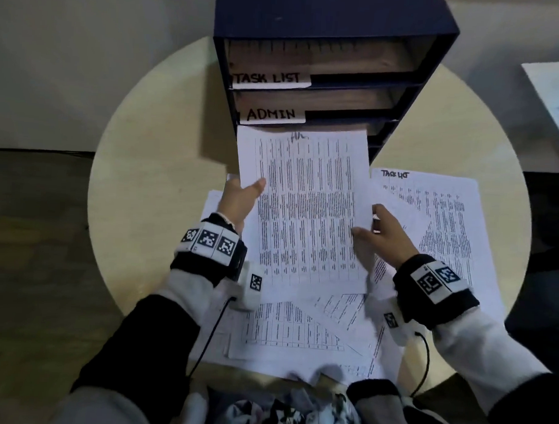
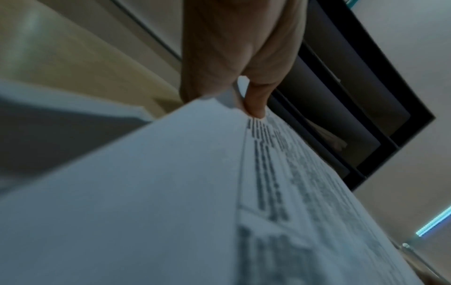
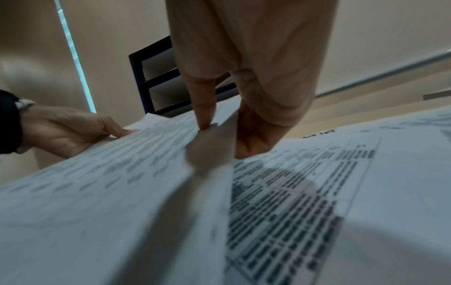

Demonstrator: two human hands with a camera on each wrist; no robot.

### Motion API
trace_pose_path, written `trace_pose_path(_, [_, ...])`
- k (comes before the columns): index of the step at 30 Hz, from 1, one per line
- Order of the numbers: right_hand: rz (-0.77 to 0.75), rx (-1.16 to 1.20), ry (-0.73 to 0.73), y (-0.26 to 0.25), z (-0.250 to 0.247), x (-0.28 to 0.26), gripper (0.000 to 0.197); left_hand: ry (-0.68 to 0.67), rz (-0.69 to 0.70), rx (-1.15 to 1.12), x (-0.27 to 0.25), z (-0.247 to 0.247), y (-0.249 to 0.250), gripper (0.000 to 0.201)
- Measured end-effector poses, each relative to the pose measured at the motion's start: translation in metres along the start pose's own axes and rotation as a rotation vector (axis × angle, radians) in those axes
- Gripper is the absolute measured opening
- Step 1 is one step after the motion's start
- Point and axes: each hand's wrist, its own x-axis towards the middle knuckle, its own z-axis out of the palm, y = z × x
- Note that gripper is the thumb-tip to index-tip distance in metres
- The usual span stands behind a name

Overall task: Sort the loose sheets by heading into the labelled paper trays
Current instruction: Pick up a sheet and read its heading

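Both hands pinch one white printed sheet (image 1: 306, 209): the left hand (image 1: 240, 201) at its nine o'clock edge, the right hand (image 1: 383, 233) at four o'clock. Its top edge meets the dark blue tray stack (image 1: 326, 23) at twelve o'clock, below the ADMIN label (image 1: 272, 115), above loose sheets (image 1: 436, 223) on the round pale table (image 1: 146, 175).

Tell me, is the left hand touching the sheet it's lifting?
Touching: the head view shows the left hand with its thumb on the held sheet.

Black wristband (image 1: 206, 260) on the left wrist with white square-coded marker tiles, matching black wristband (image 1: 437, 290) on the right wrist, white cuffs under black sleeves, a thin black cable (image 1: 209, 336) trailing from each band, floral patterned garment (image 1: 280, 415) below
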Motion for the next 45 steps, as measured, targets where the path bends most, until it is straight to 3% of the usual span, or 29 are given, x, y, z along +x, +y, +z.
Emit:
trace_pose_path(5, [-0.049,0.281,-0.051,0.007,-0.008,-0.013,0.014,-0.017,-0.009,-0.013,0.011,0.008,0.029,0.059])
trace_pose_path(11, [-0.045,0.399,0.145,-0.015,-0.01,0.014,0.024,-0.101,-0.009,0.0,0.025,0.011,0.051,0.061])
trace_pose_path(14, [-0.046,0.389,0.186,-0.032,-0.011,0.044,0.025,-0.116,-0.028,-0.021,0.052,0.002,0.028,0.085])
trace_pose_path(15, [-0.056,0.383,0.204,-0.04,-0.011,0.054,0.025,-0.123,-0.033,-0.033,0.056,-0.001,0.02,0.083])
trace_pose_path(19, [-0.046,0.384,0.299,-0.069,-0.012,0.097,0.028,-0.151,-0.075,-0.083,0.008,-0.008,0.031,0.028])
trace_pose_path(21, [-0.038,0.386,0.333,-0.082,-0.016,0.108,0.036,-0.18,-0.092,-0.123,0.005,-0.009,0.03,0.016])
trace_pose_path(23, [-0.026,0.38,0.307,-0.089,-0.019,0.111,0.037,-0.164,-0.103,-0.124,0.009,-0.006,0.034,0.02])
trace_pose_path(28, [0.0,0.392,0.175,-0.082,-0.021,0.099,0.017,-0.051,-0.105,-0.187,0.024,0.007,0.054,0.02])
trace_pose_path(31, [-0.022,0.377,0.282,-0.076,-0.024,0.1,0.027,-0.056,-0.102,-0.211,0.026,0.021,0.057,0.028])
trace_pose_path(33, [0.008,0.481,0.36,-0.078,-0.022,0.107,0.031,-0.052,-0.075,-0.269,0.03,0.025,0.055,0.022])
trace_pose_path(37, [0.106,0.641,0.418,-0.084,-0.014,0.121,0.026,-0.022,-0.013,-0.361,0.043,0.028,0.053,0.02])
trace_pose_path(42, [0.109,0.5,0.435,-0.083,-0.006,0.128,0.017,-0.026,0.004,-0.258,0.047,0.03,0.059,0.03])
trace_pose_path(45, [0.053,0.354,0.466,-0.077,-0.004,0.125,0.023,-0.033,0.001,-0.19,0.053,0.035,0.059,0.032])
